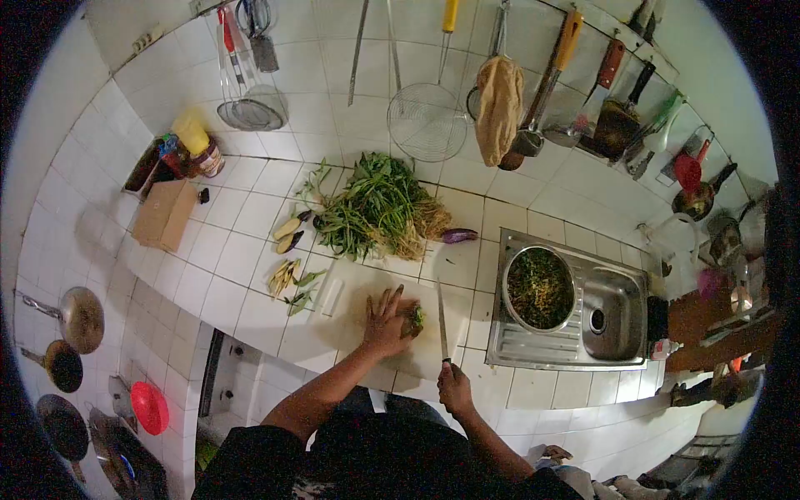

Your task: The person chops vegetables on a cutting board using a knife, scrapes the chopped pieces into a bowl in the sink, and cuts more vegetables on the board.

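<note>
A small clump of greens [416, 316] lies on the cutting board [358, 289], against the left hand [386, 323], whose fingers are spread, presumably to steady it; whether they pinch it cannot be told. The right hand [454, 391] is wrapped around the handle of a knife [442, 321], its blade pointing away from the body, likely for control. Beyond, leafy stems [367, 204] lie on the worktop [242, 243], apparently within reach; at right, a filled bowl [541, 330] stands on the sink [631, 292].
</note>
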Motion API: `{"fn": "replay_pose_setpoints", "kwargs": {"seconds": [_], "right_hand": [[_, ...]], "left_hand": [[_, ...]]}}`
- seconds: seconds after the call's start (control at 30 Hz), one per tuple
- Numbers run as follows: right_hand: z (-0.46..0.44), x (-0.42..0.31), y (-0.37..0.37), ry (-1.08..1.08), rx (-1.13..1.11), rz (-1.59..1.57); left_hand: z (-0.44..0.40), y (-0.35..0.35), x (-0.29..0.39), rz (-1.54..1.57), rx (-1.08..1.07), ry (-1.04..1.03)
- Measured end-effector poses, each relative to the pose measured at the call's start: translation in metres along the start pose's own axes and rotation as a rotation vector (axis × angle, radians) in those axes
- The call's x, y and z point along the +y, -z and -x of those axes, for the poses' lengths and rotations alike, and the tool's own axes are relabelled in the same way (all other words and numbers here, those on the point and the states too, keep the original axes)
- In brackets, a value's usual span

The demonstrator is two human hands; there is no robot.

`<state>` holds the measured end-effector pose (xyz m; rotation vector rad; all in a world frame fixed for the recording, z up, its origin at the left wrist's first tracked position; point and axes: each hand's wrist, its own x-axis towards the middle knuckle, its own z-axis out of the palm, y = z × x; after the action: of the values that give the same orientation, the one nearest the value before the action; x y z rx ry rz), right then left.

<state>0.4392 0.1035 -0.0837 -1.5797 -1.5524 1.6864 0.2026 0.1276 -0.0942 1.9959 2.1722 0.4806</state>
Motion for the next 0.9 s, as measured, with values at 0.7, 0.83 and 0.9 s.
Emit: {"fn": "replay_pose_setpoints", "kwargs": {"seconds": [0.7,0.83,0.9], "right_hand": [[-0.013,-0.006,-0.020,0.212,-0.120,0.056],[-0.020,-0.012,-0.027,0.092,-0.215,0.039],[-0.025,-0.016,-0.029,0.116,-0.222,0.114]], "left_hand": [[0.082,0.077,-0.136,-0.022,0.168,0.190],[0.081,0.070,-0.140,-0.092,0.213,0.166],[0.078,0.071,-0.142,-0.113,0.241,0.235]]}}
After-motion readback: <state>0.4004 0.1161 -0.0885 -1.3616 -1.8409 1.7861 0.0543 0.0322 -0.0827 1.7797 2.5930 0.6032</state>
